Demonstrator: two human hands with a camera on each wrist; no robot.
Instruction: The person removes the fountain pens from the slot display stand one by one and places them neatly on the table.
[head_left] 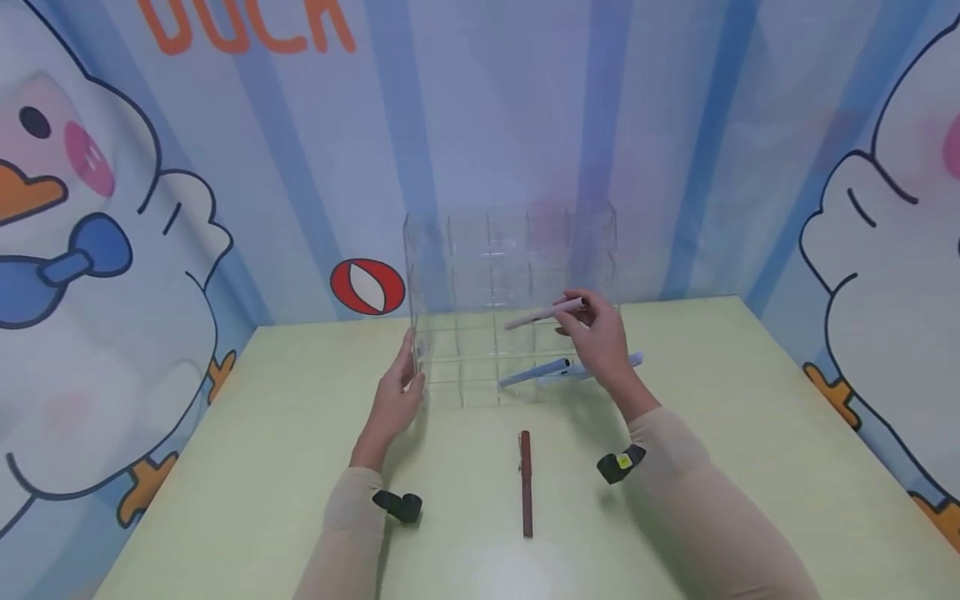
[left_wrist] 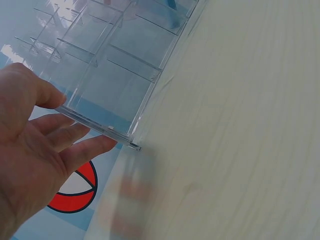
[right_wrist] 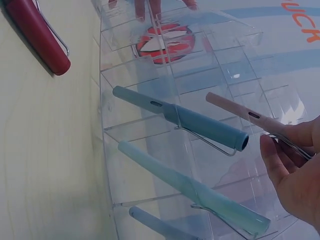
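A clear compartment rack [head_left: 407, 267] stands upright at the back of the table. My left hand [head_left: 397, 396] grips its left side; in the left wrist view the thumb lies on one face of the side wall [left_wrist: 100, 128] and the fingers on the other. Between thumb and fingers my right hand [head_left: 602, 340] pinches a pale pink pen [right_wrist: 232, 106] near its clip, in front of the rack's middle rows. Below it, a blue pen [right_wrist: 190, 125], a mint pen [right_wrist: 187, 185] and another bluish pen [right_wrist: 160, 224] lie in bottom compartments, their clip ends sticking out.
A dark red pen [head_left: 527, 483] with a clip lies on the pale table [head_left: 465, 517] in front of the rack, between the forearms. Behind the rack hangs a blue striped cloth [head_left: 495, 125] with cartoon ducks and a red-and-white oval [head_left: 367, 286].
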